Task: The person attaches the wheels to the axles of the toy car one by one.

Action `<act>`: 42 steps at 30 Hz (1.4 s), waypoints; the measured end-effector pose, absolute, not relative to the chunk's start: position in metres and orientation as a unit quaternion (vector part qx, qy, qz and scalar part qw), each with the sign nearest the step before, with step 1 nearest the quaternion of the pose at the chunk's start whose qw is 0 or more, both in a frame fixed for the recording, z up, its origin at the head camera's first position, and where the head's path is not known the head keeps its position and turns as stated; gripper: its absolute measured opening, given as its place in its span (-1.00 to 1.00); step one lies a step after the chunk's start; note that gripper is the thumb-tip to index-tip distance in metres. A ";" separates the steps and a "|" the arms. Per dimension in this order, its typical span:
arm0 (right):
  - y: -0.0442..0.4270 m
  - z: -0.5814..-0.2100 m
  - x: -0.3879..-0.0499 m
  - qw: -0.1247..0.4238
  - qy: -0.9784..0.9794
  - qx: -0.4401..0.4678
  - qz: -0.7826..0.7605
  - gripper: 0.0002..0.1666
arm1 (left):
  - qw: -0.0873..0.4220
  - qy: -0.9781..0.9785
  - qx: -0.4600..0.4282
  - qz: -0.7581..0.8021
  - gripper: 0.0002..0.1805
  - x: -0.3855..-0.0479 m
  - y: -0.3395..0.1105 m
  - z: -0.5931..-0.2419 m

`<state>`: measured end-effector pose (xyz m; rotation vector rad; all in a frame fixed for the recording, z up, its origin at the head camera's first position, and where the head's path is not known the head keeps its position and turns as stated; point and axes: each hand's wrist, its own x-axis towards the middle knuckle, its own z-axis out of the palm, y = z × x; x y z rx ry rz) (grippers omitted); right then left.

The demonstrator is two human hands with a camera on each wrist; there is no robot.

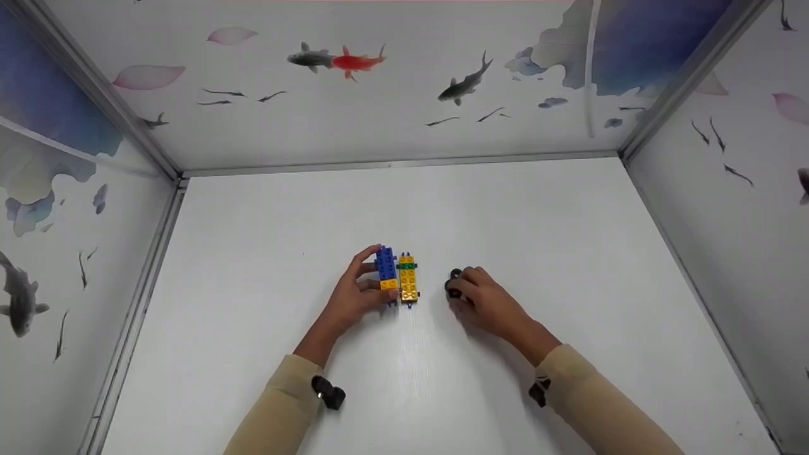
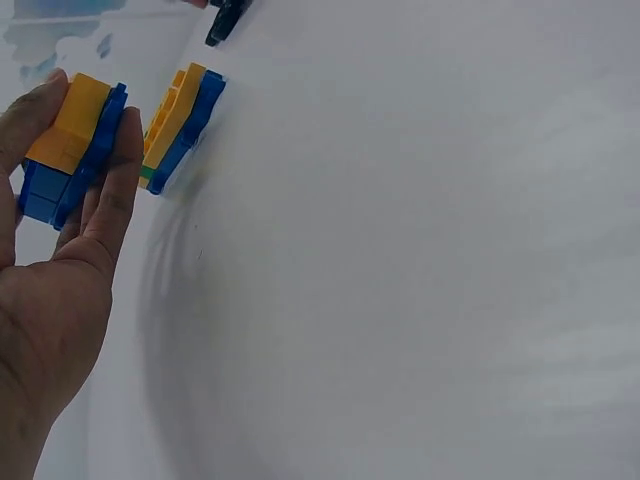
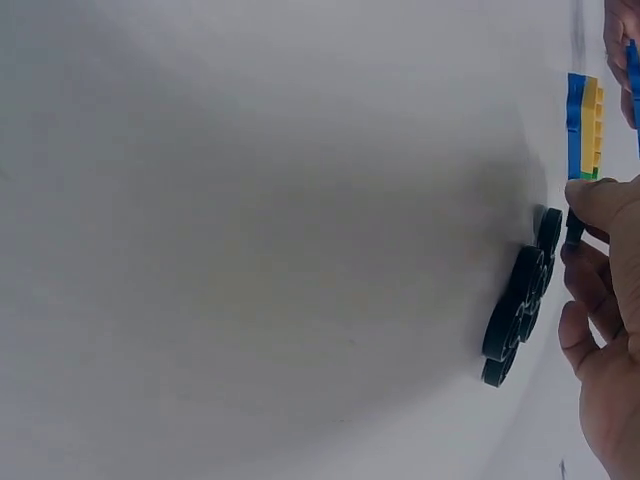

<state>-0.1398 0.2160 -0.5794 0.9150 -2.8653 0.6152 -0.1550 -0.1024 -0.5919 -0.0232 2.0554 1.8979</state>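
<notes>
My left hand (image 1: 357,291) grips a blue and yellow toy-brick vehicle body (image 1: 386,265) between thumb and fingers. The left wrist view shows that body (image 2: 75,140) tilted, its blue base (image 2: 95,150) toward the fingers. Just right of it lies a second brick body (image 1: 408,280), mostly yellow with a green strip and a blue base, on the table. Farther right, my right hand (image 1: 490,300) pinches a small black wheel-like piece (image 3: 574,228) between thumb and finger. Several round black wheels (image 3: 522,300) lie on the table beside that hand, partly overlapping in view.
A white table (image 1: 404,392) fills the space beneath both hands. Panels printed with fish enclose it: a back wall (image 1: 404,120), a left wall (image 1: 38,253) and a right wall (image 1: 727,221). Small black devices are worn at both sleeve cuffs.
</notes>
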 end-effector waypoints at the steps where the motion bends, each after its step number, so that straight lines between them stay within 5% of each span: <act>1: 0.216 -0.578 -0.141 0.038 -0.931 0.297 0.208 -0.65 | 0.171 0.723 -0.007 0.670 0.12 -0.155 -0.102 -0.591; 42: 0.174 -0.536 -0.176 -0.004 -0.895 0.255 0.366 -0.59 | 0.182 0.702 0.054 0.686 0.15 -0.141 -0.084 -0.583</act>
